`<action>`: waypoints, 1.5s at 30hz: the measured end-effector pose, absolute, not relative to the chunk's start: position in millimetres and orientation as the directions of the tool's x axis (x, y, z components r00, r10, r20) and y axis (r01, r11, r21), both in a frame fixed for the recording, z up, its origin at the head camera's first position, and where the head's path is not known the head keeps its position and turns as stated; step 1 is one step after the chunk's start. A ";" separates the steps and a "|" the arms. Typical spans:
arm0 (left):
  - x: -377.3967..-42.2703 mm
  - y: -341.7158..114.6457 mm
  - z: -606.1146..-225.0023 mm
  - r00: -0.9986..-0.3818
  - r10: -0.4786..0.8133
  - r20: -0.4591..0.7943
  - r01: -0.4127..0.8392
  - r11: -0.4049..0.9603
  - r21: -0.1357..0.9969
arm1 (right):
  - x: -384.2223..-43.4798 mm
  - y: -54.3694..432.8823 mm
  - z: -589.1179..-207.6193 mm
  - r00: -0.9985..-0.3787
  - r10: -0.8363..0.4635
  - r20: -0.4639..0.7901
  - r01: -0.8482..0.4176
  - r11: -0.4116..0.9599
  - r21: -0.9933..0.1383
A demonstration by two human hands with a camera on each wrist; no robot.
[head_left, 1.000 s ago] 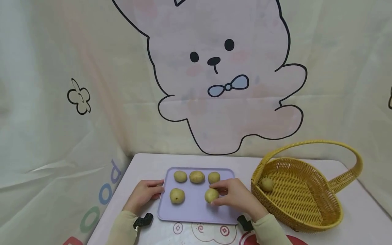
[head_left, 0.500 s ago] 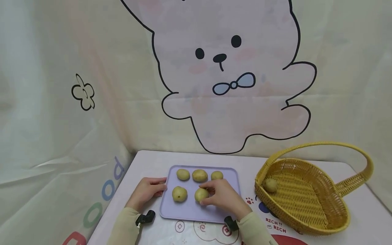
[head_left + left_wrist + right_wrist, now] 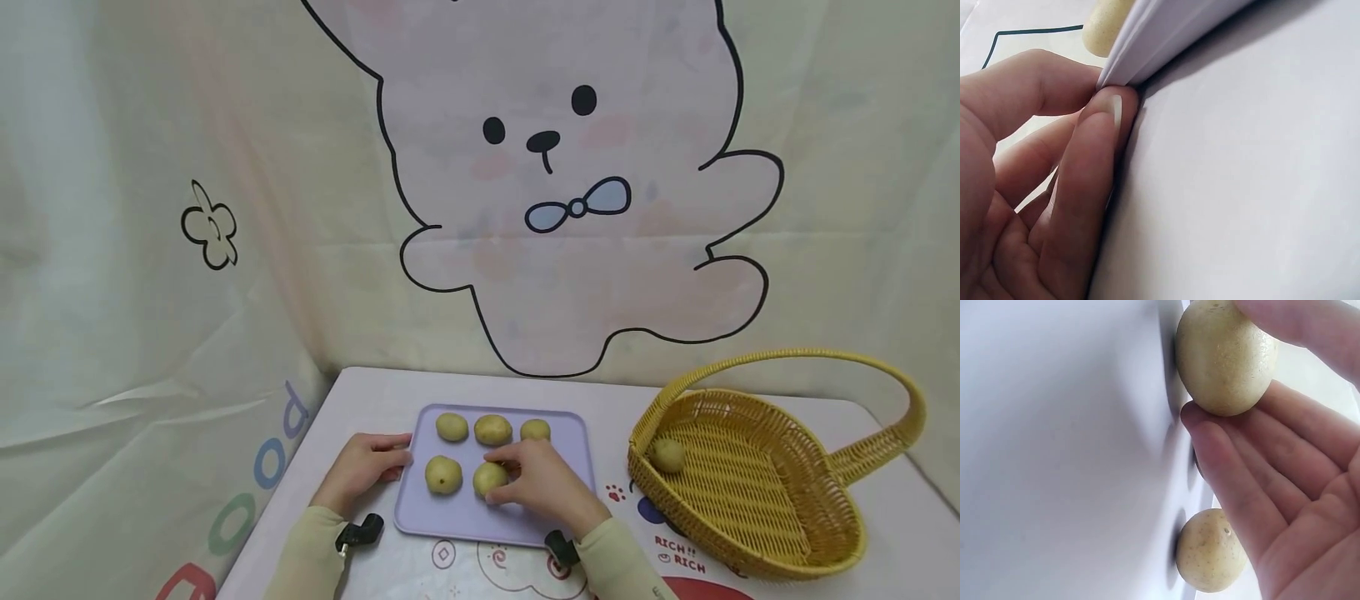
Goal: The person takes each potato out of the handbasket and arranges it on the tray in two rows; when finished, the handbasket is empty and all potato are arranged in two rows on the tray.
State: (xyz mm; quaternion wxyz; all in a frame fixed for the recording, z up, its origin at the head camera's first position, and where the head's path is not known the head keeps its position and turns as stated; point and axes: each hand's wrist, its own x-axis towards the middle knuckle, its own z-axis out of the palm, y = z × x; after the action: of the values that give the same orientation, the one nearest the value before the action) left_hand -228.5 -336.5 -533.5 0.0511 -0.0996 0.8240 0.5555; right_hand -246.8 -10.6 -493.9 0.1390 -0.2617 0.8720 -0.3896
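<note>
My right hand (image 3: pixel 545 482) pinches a round yellowish potato (image 3: pixel 490 480) between thumb and fingers, close over the front middle of the lilac tray (image 3: pixel 461 521). In the right wrist view this potato (image 3: pixel 1225 359) sits right at the tray surface, with the fingertips at its side. Another potato (image 3: pixel 443 475) lies to its left on the tray. Behind them is a row of three: a left potato (image 3: pixel 452 427), a middle potato (image 3: pixel 492 430) and a right potato (image 3: pixel 536 429) partly covered by my hand. My left hand (image 3: pixel 360 468) holds the tray's left rim (image 3: pixel 1124 62) with thumb and index finger.
A yellow woven basket (image 3: pixel 750 492) with a tall arched handle (image 3: pixel 810 354) stands to the right of the tray. One potato (image 3: pixel 668 455) lies at its left end. The white table (image 3: pixel 367 400) has printed drawings, and a patterned cloth (image 3: pixel 360 317) hangs behind it.
My right hand has moved left across the tray with the potato, away from the basket side. My left hand stays at the tray rim. The head view has shifted slightly.
</note>
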 end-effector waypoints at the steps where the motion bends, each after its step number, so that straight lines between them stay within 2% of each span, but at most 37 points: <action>1: -228.6 -336.4 -532.9 -0.975 -0.107 -0.196 -0.221 0.362 0.905 | -247.0 -10.2 -493.7 -0.825 -0.563 -0.037 -0.349 0.562 -0.750; 45: -228.0 -332.7 -529.3 -0.969 -0.117 -0.216 -0.244 0.371 0.896 | -246.2 -9.3 -494.0 -0.829 -0.559 -0.023 -0.357 0.560 -0.748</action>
State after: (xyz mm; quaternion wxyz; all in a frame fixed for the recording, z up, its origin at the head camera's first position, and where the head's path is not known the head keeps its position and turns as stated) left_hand -228.0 -332.7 -529.3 0.0579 -0.1093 0.8259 0.5501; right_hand -246.2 -9.3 -494.0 0.1301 -0.2620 0.8735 -0.3891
